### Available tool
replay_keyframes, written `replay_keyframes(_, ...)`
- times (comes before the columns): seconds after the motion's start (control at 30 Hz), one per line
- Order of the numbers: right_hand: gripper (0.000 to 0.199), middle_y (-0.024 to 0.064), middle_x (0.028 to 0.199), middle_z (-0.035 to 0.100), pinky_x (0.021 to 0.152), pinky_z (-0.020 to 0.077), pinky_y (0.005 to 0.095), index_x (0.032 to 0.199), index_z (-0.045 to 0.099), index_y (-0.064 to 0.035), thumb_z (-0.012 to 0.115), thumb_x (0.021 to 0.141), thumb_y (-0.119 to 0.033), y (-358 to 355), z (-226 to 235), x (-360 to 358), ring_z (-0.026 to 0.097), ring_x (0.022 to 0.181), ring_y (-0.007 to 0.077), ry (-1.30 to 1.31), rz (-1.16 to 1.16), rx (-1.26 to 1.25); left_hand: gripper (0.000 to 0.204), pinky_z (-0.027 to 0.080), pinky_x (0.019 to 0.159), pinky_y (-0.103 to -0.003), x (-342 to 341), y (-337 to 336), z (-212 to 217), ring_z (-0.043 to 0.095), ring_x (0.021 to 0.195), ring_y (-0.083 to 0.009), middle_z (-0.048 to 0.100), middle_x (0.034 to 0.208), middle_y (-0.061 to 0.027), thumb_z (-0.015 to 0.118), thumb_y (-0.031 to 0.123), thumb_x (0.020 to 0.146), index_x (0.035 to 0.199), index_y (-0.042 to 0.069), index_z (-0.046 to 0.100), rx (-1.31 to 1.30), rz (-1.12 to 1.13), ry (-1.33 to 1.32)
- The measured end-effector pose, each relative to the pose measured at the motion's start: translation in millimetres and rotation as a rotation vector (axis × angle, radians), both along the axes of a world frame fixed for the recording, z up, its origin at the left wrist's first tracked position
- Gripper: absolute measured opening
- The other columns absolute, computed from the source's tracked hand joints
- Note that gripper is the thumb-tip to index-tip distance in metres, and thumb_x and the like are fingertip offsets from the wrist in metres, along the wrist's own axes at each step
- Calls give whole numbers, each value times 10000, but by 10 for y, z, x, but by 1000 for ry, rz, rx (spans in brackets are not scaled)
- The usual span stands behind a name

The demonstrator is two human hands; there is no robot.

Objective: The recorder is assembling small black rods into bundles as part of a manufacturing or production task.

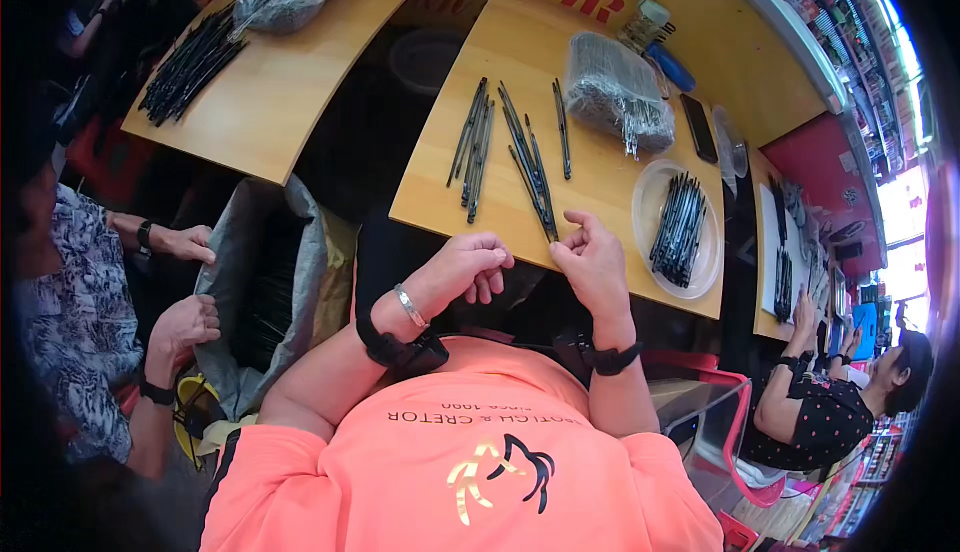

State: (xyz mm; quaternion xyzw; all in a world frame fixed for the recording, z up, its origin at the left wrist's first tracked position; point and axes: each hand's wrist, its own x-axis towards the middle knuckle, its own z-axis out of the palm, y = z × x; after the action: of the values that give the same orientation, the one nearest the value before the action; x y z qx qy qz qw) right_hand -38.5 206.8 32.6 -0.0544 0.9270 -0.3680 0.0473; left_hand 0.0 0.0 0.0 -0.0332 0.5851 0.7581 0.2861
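My right hand (597,264) is at the near edge of the wooden table (430,187). Its thumb and finger close on the near end of a slim black pencil-like stick (540,202), one of a loose group lying on the tabletop. My left hand (462,270) hovers just off the edge with fingers curled; nothing shows in it. Left of the middle group lies another bunch of black sticks (478,157). A few more black sticks (562,130) lie farther back. Right of my right hand, a round pale plastic bowl (712,270) holds many black sticks (678,232).
A clear plastic bag of sticks (615,87), a jar (645,24), a blue object (670,67) and a black phone (699,129) stand behind. At left, a co-worker's hands (187,327) hold a grey sack (225,352). Another table (300,82) carries more sticks. Another person (820,412) works at right.
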Motion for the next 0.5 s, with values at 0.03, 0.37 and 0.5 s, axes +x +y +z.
replay_keyframes(0.03, 435, 40, 713, 604, 582, 459, 233, 1157, 540, 19, 652, 748, -77, 1, 7, 28, 557, 614, 95, -8, 2, -61, 214, 417, 458, -187, 6, 6, 2, 571, 529, -99, 617, 690, -45, 454, 212, 920, 927, 42, 583, -1, 1, -2)
replay_keyframes(0.37, 368, 21, 745, 576, 591, 435, 177, 1113, 518, 48, 635, 768, 2, -90, -85, 38, 539, 649, 59, -146, 37, -529, 229, 425, 474, -191, -41, -57, 4, 575, 552, -100, 618, 732, -49, 443, 213, 919, 969, 33, 576, -29, -27, -21)
replay_keyframes(0.5, 319, -5, 737, 561, 574, 422, 176, 1101, 530, 13, 609, 791, 9, -157, -14, 158, 524, 643, 43, -241, 51, -753, 241, 428, 484, -191, -7, 13, 44, 577, 579, -97, 612, 784, -48, 447, 221, 914, 1002, 30, 563, 66, -11, 27)
